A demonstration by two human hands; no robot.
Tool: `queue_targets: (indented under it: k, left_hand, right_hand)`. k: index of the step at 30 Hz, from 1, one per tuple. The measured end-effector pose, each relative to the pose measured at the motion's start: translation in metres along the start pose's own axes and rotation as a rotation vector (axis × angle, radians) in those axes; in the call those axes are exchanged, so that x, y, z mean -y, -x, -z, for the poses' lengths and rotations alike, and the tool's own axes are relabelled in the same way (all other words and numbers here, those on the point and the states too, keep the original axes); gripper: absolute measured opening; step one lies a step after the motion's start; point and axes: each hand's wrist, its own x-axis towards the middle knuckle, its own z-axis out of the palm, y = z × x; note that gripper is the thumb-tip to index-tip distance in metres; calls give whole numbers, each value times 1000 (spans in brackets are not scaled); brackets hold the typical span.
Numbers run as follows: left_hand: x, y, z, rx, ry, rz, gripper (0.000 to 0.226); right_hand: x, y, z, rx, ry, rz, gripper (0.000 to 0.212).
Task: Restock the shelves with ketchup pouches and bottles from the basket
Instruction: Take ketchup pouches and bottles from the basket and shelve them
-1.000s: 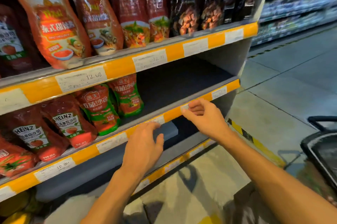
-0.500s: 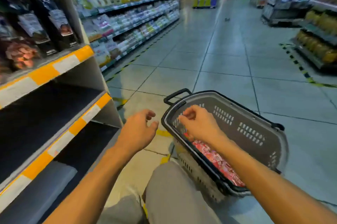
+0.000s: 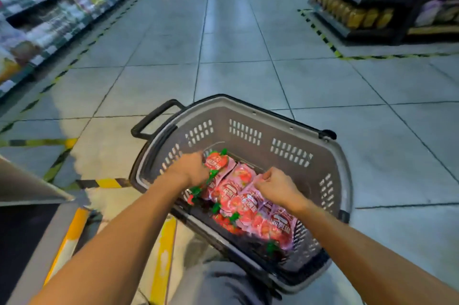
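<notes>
A grey plastic basket [image 3: 250, 115] stands on the floor in front of me, holding several red and pink ketchup pouches [image 3: 238, 195] with green caps. Both of my hands are inside it. My left hand [image 3: 187, 169] is at the basket's left side, its fingers curled round the top of a ketchup pouch [image 3: 218, 161] that stands a little higher than the others. My right hand [image 3: 278, 186] lies over the middle of the pile with curled fingers pinching the edge of another pouch. No bottles show.
The end of the shelf unit [image 3: 37, 195], with its yellow edge strip [image 3: 70, 235], is at the lower left. A tiled aisle runs ahead, between stocked shelves on the left [image 3: 62, 14] and shelves of yellow packs on the right [image 3: 357, 4]. My knee [image 3: 223, 284] is below the basket.
My view swung right from the shelf to the basket. Both hands left the shelf edge, went down into the basket and closed on pouches.
</notes>
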Motion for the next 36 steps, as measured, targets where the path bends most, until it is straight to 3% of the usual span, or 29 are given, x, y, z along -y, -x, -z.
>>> queue_targets:
  k: [4, 9, 12, 15, 20, 23, 27, 31, 36]
  left_hand:
    - [9, -61, -36, 109, -60, 16, 46]
    - [24, -118, -71, 192, -153, 54, 53]
    - [35, -141, -84, 262, -228, 93, 72]
    - [42, -155, -86, 325, -251, 113, 71]
    - [40, -165, -89, 385, -257, 168, 63]
    - [39, -166, -85, 449, -188, 208, 53]
    - [31, -153, -52, 350, -224, 144, 40]
    - [30, -128, -11, 250, -38, 158, 37]
    - [33, -79, 39, 235, 523, 111, 32]
  right_hand:
    - [-18, -48, -30, 44, 36, -37, 25]
    - [-28, -98, -68, 137, 101, 63, 50]
    - [-26, -123, -85, 183, 12, 113, 58]
    - [-20, -141, -100, 215, -138, 67, 63]
    - [-17, -164, -127, 161, -385, -125, 43]
    - [-18, -172, -136, 99, -305, -81, 36]
    - [-16, -175, -139, 87, -228, -21, 30]
    - [-9, -176, -141, 70, -365, -124, 44]
    - [4, -180, -153, 65, -507, -259, 58]
